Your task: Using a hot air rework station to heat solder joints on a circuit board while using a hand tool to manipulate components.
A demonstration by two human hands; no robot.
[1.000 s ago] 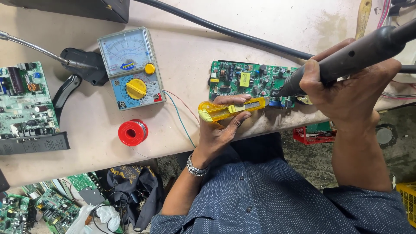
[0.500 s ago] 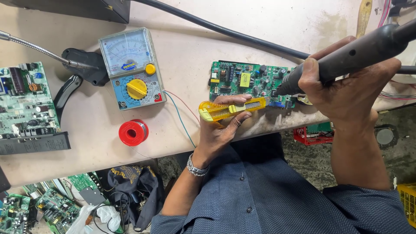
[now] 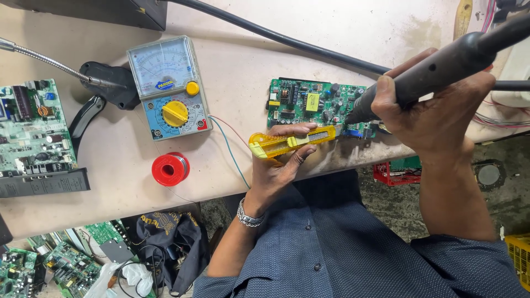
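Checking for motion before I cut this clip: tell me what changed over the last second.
Nothing visibly changed. The left hand holds the yellow utility knife at the table edge as before, and the right hand keeps the dark soldering tool with its tip on the green circuit board. Multimeter and red solder spool unmoved.

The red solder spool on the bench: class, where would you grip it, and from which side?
Grip the red solder spool across its round outer rim, coming straight down from above. It lies flat on the table, hole facing up, with bare table around it. The analog multimeter sits just beyond it, so a top approach looks clearest.
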